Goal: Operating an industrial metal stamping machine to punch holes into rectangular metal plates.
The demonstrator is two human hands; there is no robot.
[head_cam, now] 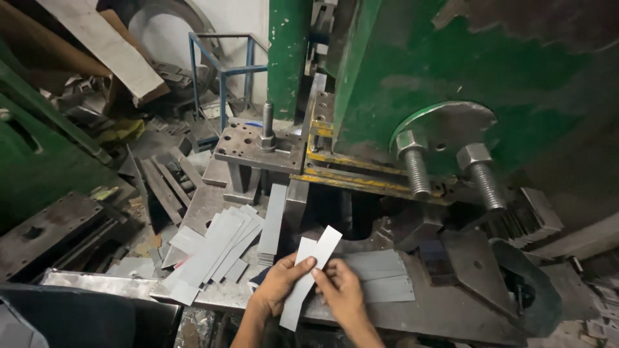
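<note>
Both my hands hold thin grey metal strips above the press table. My left hand pinches them from the left, thumb on top. My right hand grips them from the right, fingers against the lower part. Two strips show, fanned apart at the top ends. A flat stack of similar strips lies on the table just right of my hands. A fanned pile of longer strips lies to the left. One strip stands leaning near the die.
A big green press fills the upper right, with two large bolts sticking out. A steel die plate with a post sits at centre. Scrap metal, plates and a blue frame crowd the left.
</note>
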